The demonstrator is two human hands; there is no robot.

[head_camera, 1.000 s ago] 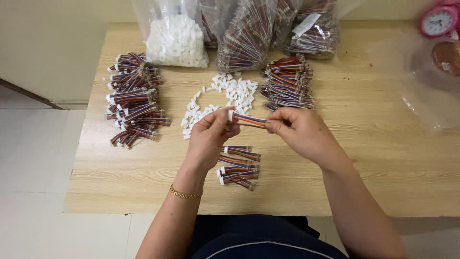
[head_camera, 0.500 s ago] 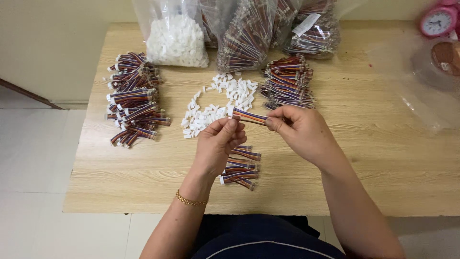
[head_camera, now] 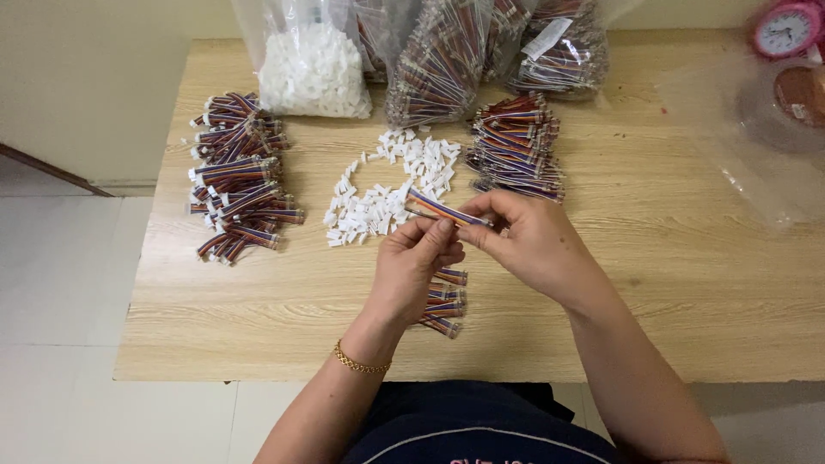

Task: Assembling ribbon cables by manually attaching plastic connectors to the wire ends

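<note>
Wires [head_camera: 447, 211] pinched between both hands above the table [head_camera: 670, 283].
Left hand [head_camera: 414, 268] nips one end, right hand [head_camera: 526, 241] the other; the bundle looks light and bendy, best held near its tips, white plugs [head_camera: 378, 210] just beyond.

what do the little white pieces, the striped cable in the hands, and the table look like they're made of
White pieces: probably moulded plastic, matte, with small blocky uniform shapes. Striped cable, held by the left hand and right hand: likely plastic-insulated wires side by side, going by the coloured bands and slight flex. Table: wood or wood-look laminate, pale grain lines, smooth satin surface; which one cannot be told.
</note>
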